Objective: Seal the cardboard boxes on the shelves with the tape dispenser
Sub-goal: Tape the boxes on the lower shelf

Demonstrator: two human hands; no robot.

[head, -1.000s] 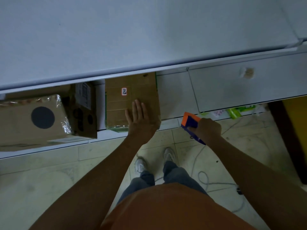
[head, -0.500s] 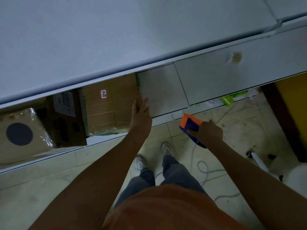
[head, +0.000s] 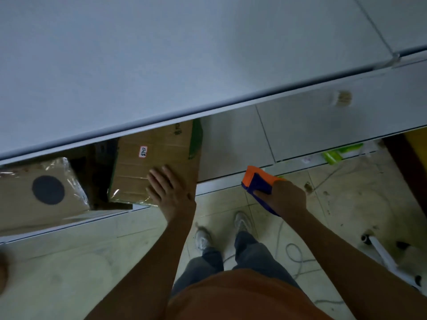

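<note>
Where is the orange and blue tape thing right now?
In the head view, the tape dispenser is right of centre, gripped in the right hand, beside the cardboard box on the lower shelf.

The person wears an orange top that fills the near edge of the view, its hem curving across above the legs. Both forearms are bare, with no sleeves, watch or bands showing on them. The left hand and right hand wear no gloves or rings that can be seen. Below the top are dark grey-blue trousers, loose at the legs. On the feet are pale grey-white trainers, the left one blurred.
</note>
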